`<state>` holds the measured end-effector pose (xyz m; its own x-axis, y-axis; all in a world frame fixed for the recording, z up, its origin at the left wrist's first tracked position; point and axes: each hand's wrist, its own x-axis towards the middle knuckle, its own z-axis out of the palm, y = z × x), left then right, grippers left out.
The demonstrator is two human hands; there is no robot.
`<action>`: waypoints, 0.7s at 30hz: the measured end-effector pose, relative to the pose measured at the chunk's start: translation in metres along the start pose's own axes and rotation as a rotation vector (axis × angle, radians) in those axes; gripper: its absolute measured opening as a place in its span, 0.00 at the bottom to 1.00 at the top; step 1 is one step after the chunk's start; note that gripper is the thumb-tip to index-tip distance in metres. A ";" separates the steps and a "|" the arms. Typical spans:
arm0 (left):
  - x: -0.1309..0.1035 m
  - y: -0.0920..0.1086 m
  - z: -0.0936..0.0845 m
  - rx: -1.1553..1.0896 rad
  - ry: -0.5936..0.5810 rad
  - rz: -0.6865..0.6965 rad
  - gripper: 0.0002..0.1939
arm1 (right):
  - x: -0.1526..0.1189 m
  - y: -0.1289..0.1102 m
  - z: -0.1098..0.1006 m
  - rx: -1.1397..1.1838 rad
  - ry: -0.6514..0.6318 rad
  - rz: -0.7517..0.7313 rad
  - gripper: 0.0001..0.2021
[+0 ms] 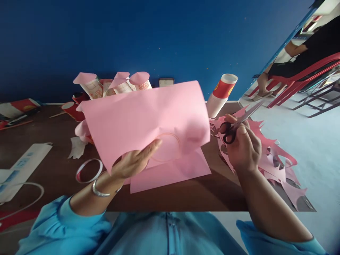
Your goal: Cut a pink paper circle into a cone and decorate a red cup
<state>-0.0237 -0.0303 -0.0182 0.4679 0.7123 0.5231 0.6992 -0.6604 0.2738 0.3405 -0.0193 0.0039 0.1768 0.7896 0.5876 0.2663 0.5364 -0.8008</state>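
My left hand (135,159) grips a large sheet of pink paper (138,117), thumb on top and the other fingers hidden beneath. A circle is drawn on the sheet near my thumb, and a curved notch is cut from its lower left edge. Under it, another pink sheet (170,173) lies on the table. In my right hand (244,145) is a pair of scissors (245,117) with black handles, the blades pointing up and to the right, apart from the paper. Below that hand lies a heap of pink paper scraps (276,163).
Paper cups with pink cone tops (120,83) stand behind the sheet. A stack of cups (223,92) leans at the back right. Left are a tape roll (89,170) and a white power strip (26,166). A person (300,53) sits on a red chair (305,74) beyond the table.
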 end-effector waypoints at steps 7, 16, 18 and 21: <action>0.044 0.006 0.004 0.288 0.388 0.180 0.48 | -0.007 -0.002 0.014 0.331 -0.197 0.207 0.18; 0.076 0.019 0.022 0.381 0.516 0.139 0.40 | -0.043 -0.008 0.052 0.592 -0.445 0.590 0.19; 0.075 0.023 0.024 0.371 0.494 0.150 0.42 | -0.047 -0.007 0.055 0.599 -0.421 0.617 0.18; 0.073 0.024 0.025 0.362 0.508 0.168 0.45 | -0.047 -0.005 0.056 0.566 -0.353 0.623 0.19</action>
<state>0.0405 0.0119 0.0059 0.3346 0.3462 0.8765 0.8185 -0.5677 -0.0882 0.2779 -0.0422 -0.0260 -0.1916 0.9808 0.0348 -0.3011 -0.0250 -0.9533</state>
